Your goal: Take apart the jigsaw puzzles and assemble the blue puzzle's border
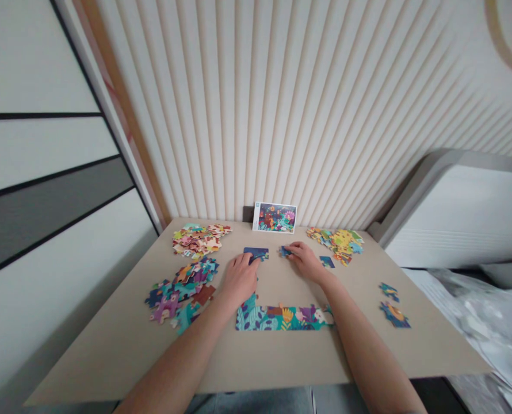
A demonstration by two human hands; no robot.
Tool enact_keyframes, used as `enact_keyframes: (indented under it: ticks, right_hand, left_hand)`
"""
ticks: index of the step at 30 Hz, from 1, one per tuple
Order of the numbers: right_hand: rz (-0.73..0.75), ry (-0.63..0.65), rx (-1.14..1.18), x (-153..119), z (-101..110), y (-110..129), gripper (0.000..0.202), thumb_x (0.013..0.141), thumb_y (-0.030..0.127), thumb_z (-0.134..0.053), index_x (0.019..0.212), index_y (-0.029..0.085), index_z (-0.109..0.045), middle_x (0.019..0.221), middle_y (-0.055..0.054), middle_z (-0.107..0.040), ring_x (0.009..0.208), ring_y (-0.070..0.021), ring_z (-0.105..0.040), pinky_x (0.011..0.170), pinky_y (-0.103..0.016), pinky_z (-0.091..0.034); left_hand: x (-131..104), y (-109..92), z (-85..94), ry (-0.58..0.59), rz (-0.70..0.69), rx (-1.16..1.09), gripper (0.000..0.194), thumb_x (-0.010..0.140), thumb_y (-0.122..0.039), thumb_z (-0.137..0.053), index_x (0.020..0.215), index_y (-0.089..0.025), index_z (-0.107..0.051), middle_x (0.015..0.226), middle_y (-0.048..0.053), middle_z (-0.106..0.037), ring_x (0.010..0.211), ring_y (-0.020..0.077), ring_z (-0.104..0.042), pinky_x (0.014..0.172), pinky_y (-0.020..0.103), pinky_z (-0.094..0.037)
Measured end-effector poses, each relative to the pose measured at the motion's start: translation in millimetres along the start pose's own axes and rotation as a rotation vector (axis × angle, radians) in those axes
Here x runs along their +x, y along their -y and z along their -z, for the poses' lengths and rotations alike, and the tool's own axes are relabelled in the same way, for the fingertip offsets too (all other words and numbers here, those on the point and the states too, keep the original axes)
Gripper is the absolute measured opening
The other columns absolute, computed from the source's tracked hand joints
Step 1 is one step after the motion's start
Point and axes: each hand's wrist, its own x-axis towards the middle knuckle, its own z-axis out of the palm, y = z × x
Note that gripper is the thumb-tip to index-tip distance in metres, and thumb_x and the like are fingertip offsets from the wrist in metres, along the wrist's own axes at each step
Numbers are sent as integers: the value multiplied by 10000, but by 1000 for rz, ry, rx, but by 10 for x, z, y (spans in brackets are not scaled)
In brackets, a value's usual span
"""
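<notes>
My left hand (240, 277) rests with bent fingers pressed on a dark blue joined puzzle section (260, 251) at the upper left of a partly built frame. Part of that section is under the fingers. Just to the right, my right hand (306, 260) pinches a small dark blue puzzle piece (284, 251) at the table surface, apart from the section. Nearer me lies a joined bottom strip (277, 319) of teal, purple and yellow pieces, its left side running up under my left hand. A loose blue piece (327, 262) sits beside my right wrist.
A picture card (275, 218) leans against the ribbed wall at the table's back. Piles of pieces lie at the left: a pinkish pile (197, 240) and a darker pile (187, 287). A yellow pile (342, 241) is back right; several joined pieces (394, 314) lie near the right edge.
</notes>
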Motion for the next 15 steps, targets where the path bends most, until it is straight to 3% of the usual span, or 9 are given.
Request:
enact_keyframes:
  ticks: [6, 11, 15]
  right_hand:
    - [-114, 120, -210, -313, 236, -47, 366, 947, 257, -558, 1295, 276, -670, 1353, -91, -612, 1256, -263, -551, 1084, -413, -405]
    - [-147, 44, -290, -749, 564, 7, 354, 979, 289, -503, 1297, 272, -659, 1381, -88, -603, 1276, -244, -548, 1101, -395, -387]
    - [-447, -35, -421, -1297, 1064, -303, 334, 955, 301, -513, 1220, 227, -703, 1302, -103, -661, 1208, -264, -602, 1064, -387, -416]
  left_hand:
    - [-1, 5, -19, 8, -6, 23, 443, 930, -158, -488, 1356, -251, -565, 1338, 112, -532, 1246, 265, -487, 1054, 406, -376]
    - [11, 35, -60, -4, -15, 57, 443, 937, -159, -477, 1362, -246, -566, 1351, 116, -533, 1242, 268, -493, 1042, 406, -385]
    - [25, 46, -100, -3, -24, 65, 439, 938, -154, -476, 1355, -251, -570, 1345, 116, -537, 1229, 269, -503, 1028, 408, -394]
